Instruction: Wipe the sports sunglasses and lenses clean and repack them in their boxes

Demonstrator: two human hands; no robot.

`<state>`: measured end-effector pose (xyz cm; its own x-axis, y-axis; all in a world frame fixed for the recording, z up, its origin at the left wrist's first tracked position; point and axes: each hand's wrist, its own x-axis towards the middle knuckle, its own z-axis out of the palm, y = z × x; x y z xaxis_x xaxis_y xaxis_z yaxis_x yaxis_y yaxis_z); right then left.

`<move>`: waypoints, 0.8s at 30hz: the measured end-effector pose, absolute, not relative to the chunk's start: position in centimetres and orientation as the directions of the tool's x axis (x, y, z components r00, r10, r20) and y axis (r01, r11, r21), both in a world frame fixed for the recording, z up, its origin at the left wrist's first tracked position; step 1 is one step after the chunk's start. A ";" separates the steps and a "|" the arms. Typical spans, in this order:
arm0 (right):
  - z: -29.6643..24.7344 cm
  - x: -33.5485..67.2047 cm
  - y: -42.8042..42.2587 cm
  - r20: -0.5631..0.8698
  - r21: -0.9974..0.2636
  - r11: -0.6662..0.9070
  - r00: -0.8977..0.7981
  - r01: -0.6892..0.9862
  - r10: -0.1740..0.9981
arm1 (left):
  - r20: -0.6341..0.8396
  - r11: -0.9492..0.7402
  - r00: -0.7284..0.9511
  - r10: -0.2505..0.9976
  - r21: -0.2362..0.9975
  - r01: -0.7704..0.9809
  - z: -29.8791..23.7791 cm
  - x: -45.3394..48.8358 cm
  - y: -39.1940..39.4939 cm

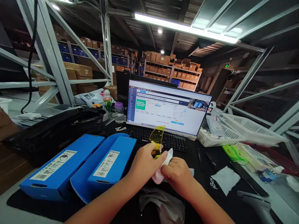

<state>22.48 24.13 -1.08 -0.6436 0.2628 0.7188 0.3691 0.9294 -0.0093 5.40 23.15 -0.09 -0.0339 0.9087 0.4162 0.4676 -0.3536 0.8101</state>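
My left hand point(144, 161) is closed around a pair of yellow-tinted glasses point(157, 134), one lens standing up above the fingers. The rest of the glasses is hidden by my hands and a white wipe point(168, 156). My right hand point(178, 172) is closed on this wipe, pressed close against the left thumb. Below both hands lies a crumpled grey cloth or pouch point(163, 203). Left of them are two blue boxes, a near one point(116, 168) with its flap open and a farther-left one point(86, 147), both bearing white labels with an eyewear picture.
Behind my hands stand a keyboard point(140, 134) and a lit monitor point(158, 115). A black plastic bag point(58, 127) and a purple-lidded jar point(119, 113) are at left. On the right lie another white wipe point(226, 179), a spray bottle point(271, 174), a scanner point(254, 203) and white baskets point(219, 135).
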 end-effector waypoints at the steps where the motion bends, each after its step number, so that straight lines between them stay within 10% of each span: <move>1: -1.0 22.9 24.4 0.722 -0.064 0.930 -0.626 0.363 0.294 | 0.441 -0.365 -0.042 0.897 0.790 0.493 0.0 5.2 23.2; 12: -1.1 21.6 23.6 0.798 -0.577 0.799 -0.089 0.170 0.596 | 0.767 -0.382 0.204 0.609 0.057 0.922 -0.4 6.6 22.1; 17: -1.8 20.2 22.5 0.606 -0.769 0.634 0.223 -0.081 0.763 | 0.852 -0.528 0.301 0.429 -0.034 0.848 -1.3 7.4 21.6; 24: 1.2 22.0 24.4 0.209 -0.804 0.306 0.240 -0.509 0.948 | 0.792 -0.565 0.398 0.462 -0.084 0.821 -2.0 8.6 22.0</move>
